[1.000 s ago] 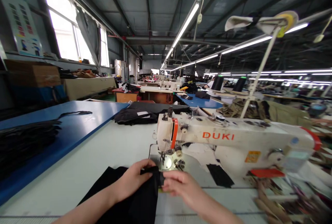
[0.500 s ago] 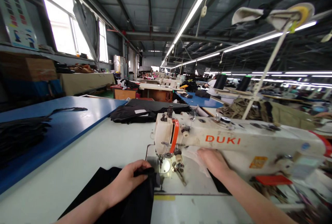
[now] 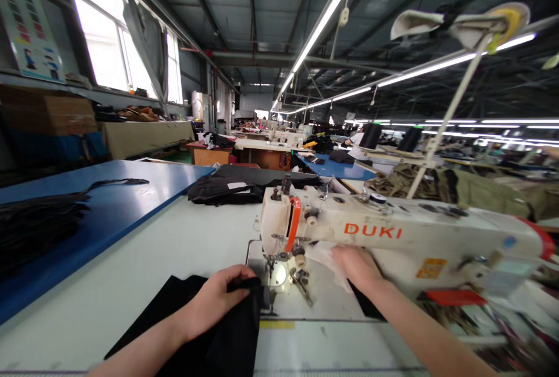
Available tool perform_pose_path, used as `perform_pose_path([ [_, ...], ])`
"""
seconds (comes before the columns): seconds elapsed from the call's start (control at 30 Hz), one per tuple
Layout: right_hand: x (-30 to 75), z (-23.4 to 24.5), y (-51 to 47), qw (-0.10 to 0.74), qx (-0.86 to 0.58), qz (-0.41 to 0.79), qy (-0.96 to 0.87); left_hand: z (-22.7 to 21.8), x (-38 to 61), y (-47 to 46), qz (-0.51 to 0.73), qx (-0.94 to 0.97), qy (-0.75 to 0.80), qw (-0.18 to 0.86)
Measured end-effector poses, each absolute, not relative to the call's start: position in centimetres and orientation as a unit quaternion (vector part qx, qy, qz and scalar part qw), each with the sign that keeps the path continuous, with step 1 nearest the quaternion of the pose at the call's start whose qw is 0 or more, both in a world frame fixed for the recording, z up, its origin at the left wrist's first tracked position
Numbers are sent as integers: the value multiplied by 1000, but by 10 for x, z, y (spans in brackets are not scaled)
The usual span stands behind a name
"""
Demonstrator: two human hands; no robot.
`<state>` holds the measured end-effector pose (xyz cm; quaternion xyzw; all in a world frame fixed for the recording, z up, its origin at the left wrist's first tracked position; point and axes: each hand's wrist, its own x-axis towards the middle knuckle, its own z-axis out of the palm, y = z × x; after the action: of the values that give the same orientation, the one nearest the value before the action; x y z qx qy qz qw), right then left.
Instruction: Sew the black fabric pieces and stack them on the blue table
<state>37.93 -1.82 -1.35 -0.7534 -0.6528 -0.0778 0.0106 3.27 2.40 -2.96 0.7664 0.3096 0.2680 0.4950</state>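
Note:
My left hand pinches the edge of a black fabric piece between thumb and fingers, just left of the needle area. The fabric hangs over the table's front part. The sewing machine, white with an orange stripe and "DUKI" lettering, stands in front of me, its lamp lighting the round needle plate. Under the machine's arm, my right hand is closed at the edge of a thin white sheet; its fingertips are partly hidden. A black piece lies below my right wrist.
Folded black fabric with a white label lies behind the machine head. On the left, a blue tabletop carries a stack of black pieces. A red-topped holder with tools is at right. A thread stand pole rises behind.
The view has shifted very slightly, with the machine a little higher in the picture. Both hands keep nearly the same places and holds.

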Motion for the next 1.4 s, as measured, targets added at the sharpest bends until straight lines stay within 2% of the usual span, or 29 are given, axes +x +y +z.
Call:
perform_pose_path([
  [0.23, 381, -20, -22, 16, -742, -159, -651, -28, 33, 24, 267, 774, 312, 481],
  [0.47, 372, -16, -51, 107, -722, -214, -649, -32, 32, 25, 282, 756, 306, 505],
  [0.6, 323, -17, -79, 163, -615, -207, -743, -30, 33, 26, 303, 735, 291, 532],
  [0.73, 260, -24, -82, 191, -513, -190, -815, -28, 32, 26, 327, 697, 277, 575],
  [0.93, 206, -35, -59, 136, -550, -133, -813, -25, 26, 26, 350, 691, 281, 567],
  [1.13, 223, -24, -73, 200, -537, 12, -820, -25, 22, 25, 338, 728, 292, 520],
  [1.23, 240, -20, -79, 221, -540, 35, -811, -24, 23, 25, 327, 740, 301, 505],
  [1.4, 242, -24, -77, 204, -529, 37, -823, -23, 25, 25, 320, 747, 308, 494],
])
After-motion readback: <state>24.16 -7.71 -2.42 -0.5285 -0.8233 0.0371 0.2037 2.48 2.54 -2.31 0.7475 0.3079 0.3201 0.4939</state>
